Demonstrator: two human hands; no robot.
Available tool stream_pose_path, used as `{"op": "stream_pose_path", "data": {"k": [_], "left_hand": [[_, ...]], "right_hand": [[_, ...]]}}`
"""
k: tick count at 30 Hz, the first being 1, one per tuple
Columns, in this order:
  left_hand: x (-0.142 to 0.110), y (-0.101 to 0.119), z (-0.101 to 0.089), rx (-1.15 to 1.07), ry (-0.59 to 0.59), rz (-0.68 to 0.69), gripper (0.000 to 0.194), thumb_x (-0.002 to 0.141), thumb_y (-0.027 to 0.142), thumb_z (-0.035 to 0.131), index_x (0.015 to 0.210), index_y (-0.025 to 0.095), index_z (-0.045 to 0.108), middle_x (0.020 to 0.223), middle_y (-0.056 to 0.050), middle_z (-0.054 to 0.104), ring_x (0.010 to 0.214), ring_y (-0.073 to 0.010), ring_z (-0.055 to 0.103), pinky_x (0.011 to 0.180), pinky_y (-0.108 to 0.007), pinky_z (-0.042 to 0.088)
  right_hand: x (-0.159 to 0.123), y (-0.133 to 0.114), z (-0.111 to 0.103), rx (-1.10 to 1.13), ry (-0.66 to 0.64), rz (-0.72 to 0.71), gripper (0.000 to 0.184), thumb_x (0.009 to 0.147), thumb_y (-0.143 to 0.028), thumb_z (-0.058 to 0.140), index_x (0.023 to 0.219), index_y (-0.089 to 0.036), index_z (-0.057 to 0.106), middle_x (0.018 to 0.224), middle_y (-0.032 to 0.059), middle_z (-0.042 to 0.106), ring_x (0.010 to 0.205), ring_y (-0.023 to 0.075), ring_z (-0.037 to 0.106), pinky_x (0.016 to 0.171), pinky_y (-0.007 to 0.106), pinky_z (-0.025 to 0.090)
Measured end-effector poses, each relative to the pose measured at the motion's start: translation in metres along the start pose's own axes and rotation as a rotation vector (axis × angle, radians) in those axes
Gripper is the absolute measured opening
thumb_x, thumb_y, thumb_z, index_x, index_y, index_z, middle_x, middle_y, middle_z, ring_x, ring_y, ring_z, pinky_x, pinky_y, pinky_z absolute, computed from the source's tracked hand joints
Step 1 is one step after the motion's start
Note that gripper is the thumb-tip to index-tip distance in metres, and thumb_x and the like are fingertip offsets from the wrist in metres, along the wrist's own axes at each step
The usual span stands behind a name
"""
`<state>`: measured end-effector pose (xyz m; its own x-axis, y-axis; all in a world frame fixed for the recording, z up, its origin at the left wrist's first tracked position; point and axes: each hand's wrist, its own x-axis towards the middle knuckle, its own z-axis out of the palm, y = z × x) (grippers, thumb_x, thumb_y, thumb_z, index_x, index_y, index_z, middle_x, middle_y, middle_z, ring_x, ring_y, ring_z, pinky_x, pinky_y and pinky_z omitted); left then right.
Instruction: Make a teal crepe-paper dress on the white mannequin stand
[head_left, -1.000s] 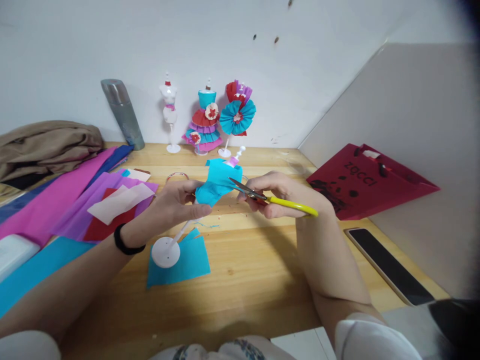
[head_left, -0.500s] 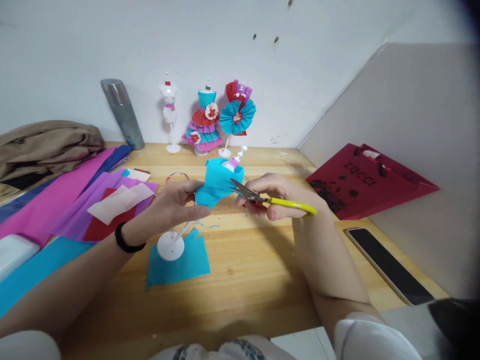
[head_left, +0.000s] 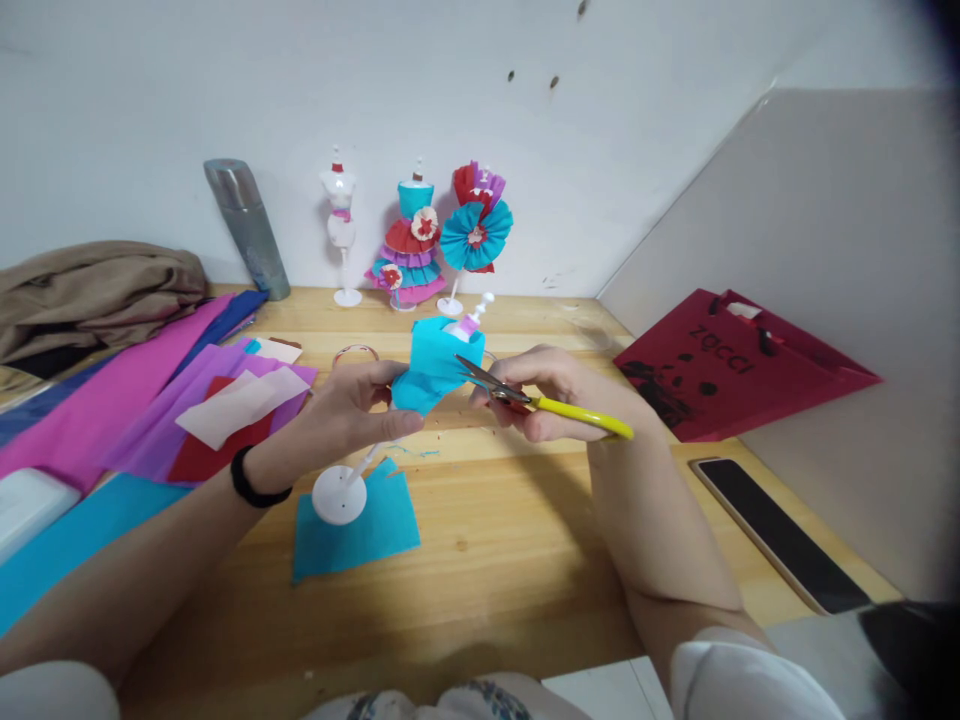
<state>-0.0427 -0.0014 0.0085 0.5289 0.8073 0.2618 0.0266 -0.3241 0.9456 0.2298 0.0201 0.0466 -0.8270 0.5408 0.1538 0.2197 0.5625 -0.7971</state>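
My left hand (head_left: 346, 408) grips a small white mannequin stand wrapped in turquoise crepe paper (head_left: 435, 362), tilted so its round base (head_left: 339, 496) hangs low to the left. My right hand (head_left: 559, 392) holds yellow-handled scissors (head_left: 540, 400), whose blades are slightly apart at the right edge of the turquoise paper. A loose turquoise paper piece (head_left: 358, 525) lies on the wooden table (head_left: 517, 540) under the base.
Three dressed mannequin stands (head_left: 416, 240) and a grey flask (head_left: 247, 228) stand by the back wall. Pink, purple, red and blue paper sheets (head_left: 150, 400) lie at left near brown cloth (head_left: 90, 290). A red bag (head_left: 720, 365) and a phone (head_left: 780, 530) are at right.
The scissor blades have shifted slightly along the paper's right edge and the mannequin's base has moved a little right and up. Both hands stay in nearly the same place.
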Motion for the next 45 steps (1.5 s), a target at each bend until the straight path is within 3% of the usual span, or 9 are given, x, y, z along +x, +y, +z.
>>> {"op": "stream_pose_path", "data": {"k": [6,18,29,37,45], "left_hand": [[-0.0003,-0.0015,-0.0017,0.038,-0.008,-0.011,0.029,0.077,0.043,0.081,0.075,0.018,0.066,0.076,-0.003,0.064,0.086,-0.0214,0.060,0.080,-0.035,0.048],[-0.0006,-0.0026,-0.0017,0.096,0.007,0.044,0.022,0.081,0.040,0.078,0.082,0.019,0.071,0.080,-0.004,0.070,0.096,-0.0241,0.066,0.086,-0.037,0.052],[-0.0024,-0.0058,-0.0003,0.167,0.089,0.068,0.018,0.079,0.037,0.079,0.082,0.020,0.072,0.076,-0.003,0.069,0.090,-0.0233,0.067,0.081,-0.035,0.054],[-0.0039,-0.0083,0.0021,0.217,0.186,0.076,0.019,0.076,0.035,0.081,0.082,0.020,0.071,0.077,-0.002,0.070,0.085,-0.0204,0.066,0.077,-0.032,0.053],[-0.0062,-0.0077,0.0053,0.254,0.219,0.082,0.015,0.077,0.031,0.079,0.083,0.020,0.072,0.079,-0.002,0.072,0.081,-0.0189,0.065,0.074,-0.030,0.053]], "right_hand": [[0.0013,0.0011,0.0001,-0.052,0.033,-0.126,0.049,0.085,-0.062,0.071,0.099,-0.015,0.072,0.072,0.0003,0.059,0.065,0.0121,0.052,0.059,0.024,0.043],[-0.0001,0.0010,0.0014,-0.057,0.066,-0.123,0.057,0.085,-0.067,0.068,0.097,-0.012,0.071,0.068,-0.0036,0.049,0.058,0.0075,0.039,0.051,0.021,0.033],[-0.0018,0.0040,-0.0001,-0.042,0.077,-0.104,0.051,0.085,-0.063,0.071,0.099,-0.014,0.072,0.065,-0.0059,0.044,0.056,0.0071,0.034,0.051,0.022,0.030],[-0.0016,0.0038,0.0006,-0.098,0.117,-0.124,0.052,0.085,-0.065,0.070,0.094,-0.014,0.072,0.062,-0.0049,0.048,0.056,0.0080,0.039,0.052,0.022,0.033],[-0.0031,0.0061,0.0006,-0.100,0.128,-0.093,0.056,0.082,-0.068,0.070,0.096,-0.014,0.073,0.061,-0.0060,0.046,0.054,0.0071,0.035,0.050,0.022,0.030]]}}
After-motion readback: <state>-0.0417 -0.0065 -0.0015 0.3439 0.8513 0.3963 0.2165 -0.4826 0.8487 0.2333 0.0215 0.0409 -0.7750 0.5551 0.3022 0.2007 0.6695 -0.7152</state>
